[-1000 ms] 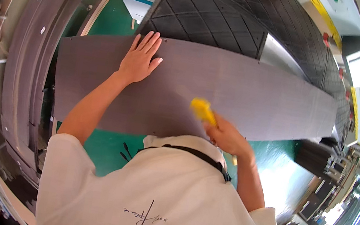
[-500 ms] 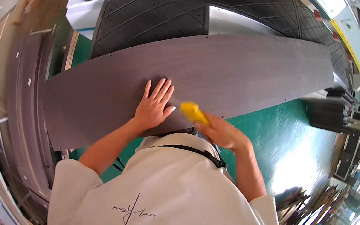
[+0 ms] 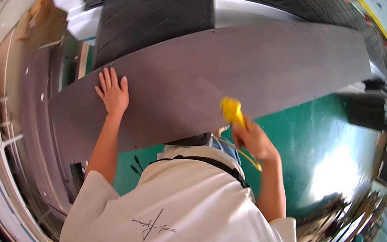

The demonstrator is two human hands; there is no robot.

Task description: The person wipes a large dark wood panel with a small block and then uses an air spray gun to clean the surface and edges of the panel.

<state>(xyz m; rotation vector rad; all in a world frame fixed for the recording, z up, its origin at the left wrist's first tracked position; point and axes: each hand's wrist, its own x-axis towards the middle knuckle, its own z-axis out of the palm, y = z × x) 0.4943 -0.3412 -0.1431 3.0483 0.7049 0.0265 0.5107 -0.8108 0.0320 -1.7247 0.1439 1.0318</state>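
A long dark grey-brown board (image 3: 193, 86) lies slanted across in front of me. My left hand (image 3: 115, 94) rests flat on it, fingers spread, close to its far left edge. My right hand (image 3: 255, 139) is closed round a yellow hand-held tool (image 3: 232, 111), whose blurred head is over the board's near edge; its exact kind is not clear. Below that hand a thin yellow hose (image 3: 243, 154) curves by my waist, and I cannot tell whether it joins the tool.
Black ribbed panels (image 3: 157, 25) and a white machine part (image 3: 86, 20) lie beyond the board. More dark boards (image 3: 36, 117) are stacked at the left. To the right are a green floor (image 3: 311, 133), a dark stack (image 3: 367, 111) and long scrap pieces (image 3: 337, 228).
My left hand has slid leftward across the board to near its far edge. The right hand and yellow tool have shifted right, and the yellow hose has come into sight.
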